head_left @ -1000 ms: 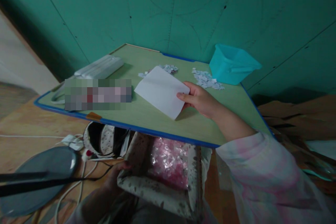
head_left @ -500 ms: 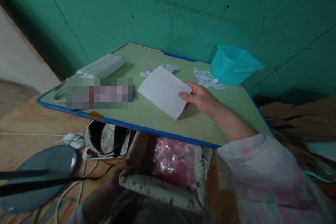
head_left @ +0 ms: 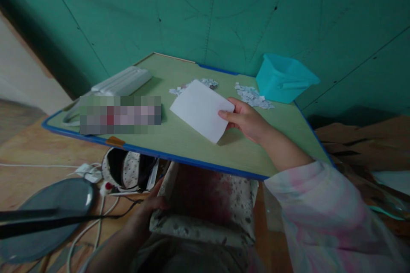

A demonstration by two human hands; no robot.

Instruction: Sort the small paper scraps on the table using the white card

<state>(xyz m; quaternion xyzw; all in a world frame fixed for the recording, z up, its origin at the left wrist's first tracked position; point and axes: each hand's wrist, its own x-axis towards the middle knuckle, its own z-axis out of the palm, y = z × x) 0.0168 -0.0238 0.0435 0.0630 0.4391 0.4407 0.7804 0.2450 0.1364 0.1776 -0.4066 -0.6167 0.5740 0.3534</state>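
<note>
My right hand pinches the right corner of a white sheet of paper between thumb and fingers, above the green tabletop. Behind the paper lies one pile of small pale paper pieces; a second heap of pieces is to its right. Below the table's front edge, my left hand is closed on the left rim of a spotted, fabric-covered box. The inside of that box is dark and reddish, its contents too blurred to make out.
A turquoise bin stands at the table's back right. White long packages and a pixelated area occupy the left. On the floor are an open spotted bag, a grey round stool, cables and a power strip. Cardboard lies right.
My left hand and the box have shifted slightly up and right. Shiny pink plastic seen inside the box earlier is now a dark reddish blur. The right hand keeps its hold on the paper.
</note>
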